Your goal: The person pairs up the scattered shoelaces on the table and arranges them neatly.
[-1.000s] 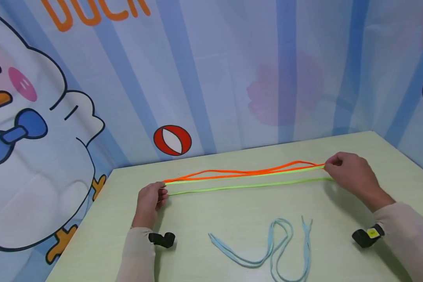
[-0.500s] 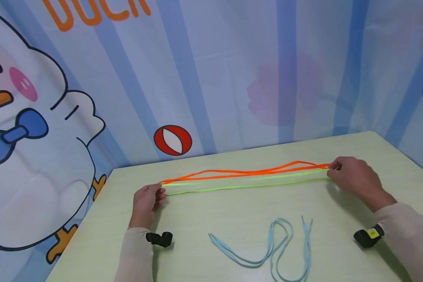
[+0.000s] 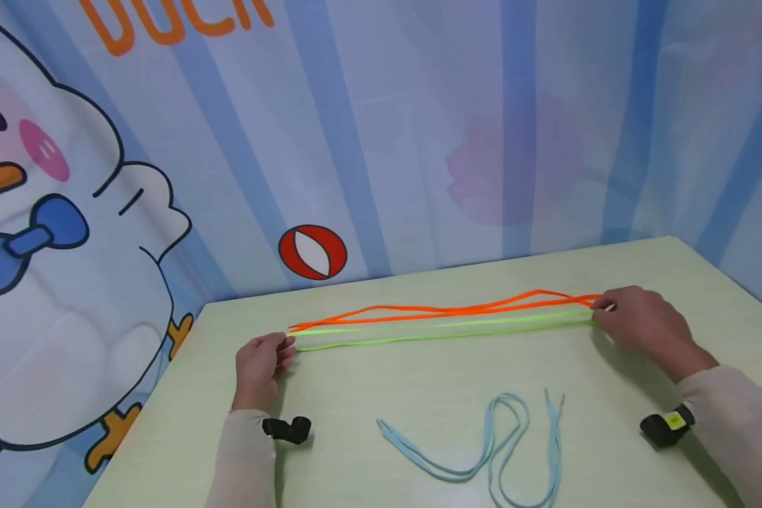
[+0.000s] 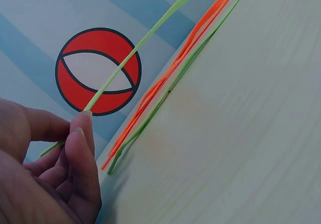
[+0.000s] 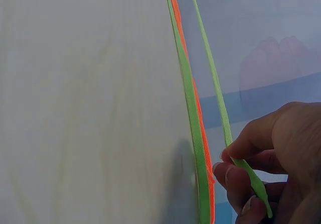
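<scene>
A light green shoelace (image 4: 145, 39) is stretched between my two hands, raised off the table. My left hand (image 3: 257, 368) pinches it near one end between thumb and fingers, and a short tip sticks out past the grip in the left wrist view. At the other end my right hand (image 3: 649, 321) pinches it, with the tail (image 5: 258, 188) hanging along the curled fingers. Below, a second green shoelace (image 3: 419, 337) runs straight along the table. Beside it on the far side are orange shoelace strands (image 3: 419, 315), bowed slightly toward the right; their right end is partly behind my right hand.
Light blue shoelaces (image 3: 444, 474) lie in loose curves on the near part of the pale table (image 3: 184, 437). A printed cloth backdrop (image 3: 406, 141) rises directly behind the table's far edge. Each wrist carries a small black camera (image 3: 295, 430).
Both hands have moved slightly apart, the left one leftward and the right one rightward and a little nearer. The raised green shoelace has separated from the orange strands, its middle now blurred.
</scene>
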Demonstrator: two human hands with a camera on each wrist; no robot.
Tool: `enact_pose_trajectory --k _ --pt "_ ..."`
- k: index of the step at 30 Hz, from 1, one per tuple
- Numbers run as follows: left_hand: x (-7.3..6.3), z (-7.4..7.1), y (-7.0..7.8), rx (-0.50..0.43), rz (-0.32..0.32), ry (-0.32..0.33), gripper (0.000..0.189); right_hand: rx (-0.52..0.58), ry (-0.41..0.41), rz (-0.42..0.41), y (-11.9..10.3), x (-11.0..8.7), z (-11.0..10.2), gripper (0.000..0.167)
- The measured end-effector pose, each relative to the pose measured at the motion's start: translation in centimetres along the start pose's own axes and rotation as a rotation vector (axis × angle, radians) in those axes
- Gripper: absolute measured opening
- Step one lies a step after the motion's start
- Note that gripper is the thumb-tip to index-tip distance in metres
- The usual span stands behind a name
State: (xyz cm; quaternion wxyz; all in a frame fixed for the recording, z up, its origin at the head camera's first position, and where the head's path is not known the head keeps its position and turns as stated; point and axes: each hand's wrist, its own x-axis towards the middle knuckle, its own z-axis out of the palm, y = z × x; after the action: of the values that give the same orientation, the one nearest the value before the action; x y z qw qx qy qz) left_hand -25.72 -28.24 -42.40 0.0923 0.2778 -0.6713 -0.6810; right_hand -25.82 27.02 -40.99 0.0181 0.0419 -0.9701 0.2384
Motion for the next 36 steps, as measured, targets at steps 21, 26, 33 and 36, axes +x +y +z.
enact_pose_trajectory --k 21,26,33,36 --pt "0.22 -0.34 -0.51 -0.033 -0.009 -0.059 0.036 -0.016 -0.02 0.036 0.34 0.13 0.18 0.039" --pt "0.22 -0.35 -0.46 -0.028 -0.01 -0.07 0.037 -0.023 -0.008 0.041 0.34 0.2 0.16 0.036" --pt "0.33 -0.45 -0.45 -0.01 -0.021 -0.073 0.038 -0.023 -0.019 0.052 0.53 0.25 0.07 0.032" --pt "0.36 -0.39 -0.38 -0.019 -0.027 -0.068 0.039 -0.023 -0.023 0.054 0.59 0.19 -0.06 0.033"
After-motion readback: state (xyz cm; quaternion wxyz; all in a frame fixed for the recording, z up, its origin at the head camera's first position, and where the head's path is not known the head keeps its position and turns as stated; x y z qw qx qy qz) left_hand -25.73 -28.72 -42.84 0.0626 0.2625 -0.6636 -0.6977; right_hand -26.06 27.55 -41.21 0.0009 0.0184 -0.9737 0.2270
